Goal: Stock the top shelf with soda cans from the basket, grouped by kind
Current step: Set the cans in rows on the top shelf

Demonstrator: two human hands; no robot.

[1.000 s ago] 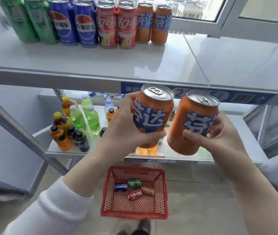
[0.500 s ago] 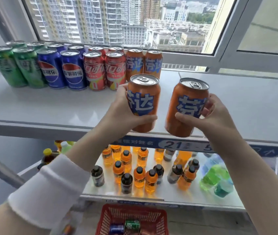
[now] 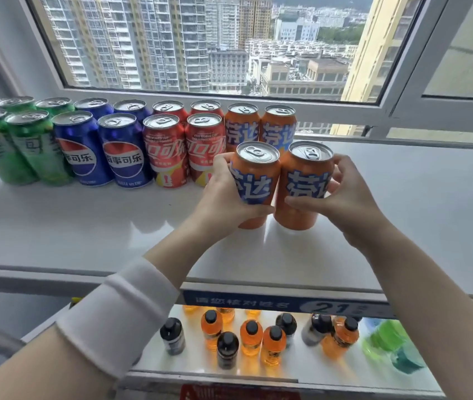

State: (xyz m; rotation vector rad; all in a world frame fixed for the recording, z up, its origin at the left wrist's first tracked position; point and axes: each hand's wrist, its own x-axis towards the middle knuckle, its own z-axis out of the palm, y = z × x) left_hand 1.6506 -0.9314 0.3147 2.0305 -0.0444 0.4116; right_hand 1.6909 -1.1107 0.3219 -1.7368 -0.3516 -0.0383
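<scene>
"Head view, fingers first: what are they doing?"

"Fingers (image 3: 220,164) of the left hand (image 3: 223,197) curl round the left orange can (image 3: 254,180), thumb across its front. The right hand (image 3: 348,194) grasps the right orange can (image 3: 306,183) the same way. Neither has let go."

"Where are those cans?"

"Side by side and touching, just in front of the rear orange pair (image 3: 278,129), at the right end of the row. Their bases are at the top shelf (image 3: 85,226) or barely above it; I cannot tell which."

"What could go wrong?"

"The left one leans a little. If it is let go tilted, it may rock into its neighbour or topple. The left knuckles sit beside the red cans (image 3: 183,151), so a careless withdrawal could nudge them. Pushing too far back would shove the rear pair toward the window (image 3: 200,39)."

"And the surface?"

"White and glossy, so I'd expect cans to slide easily. Farther left stand blue cans (image 3: 99,151) and green cans (image 3: 12,145). Small bottles (image 3: 251,337) sit on a lower shelf, and a red sliver (image 3: 238,395) at the near edge is probably the basket."
</scene>
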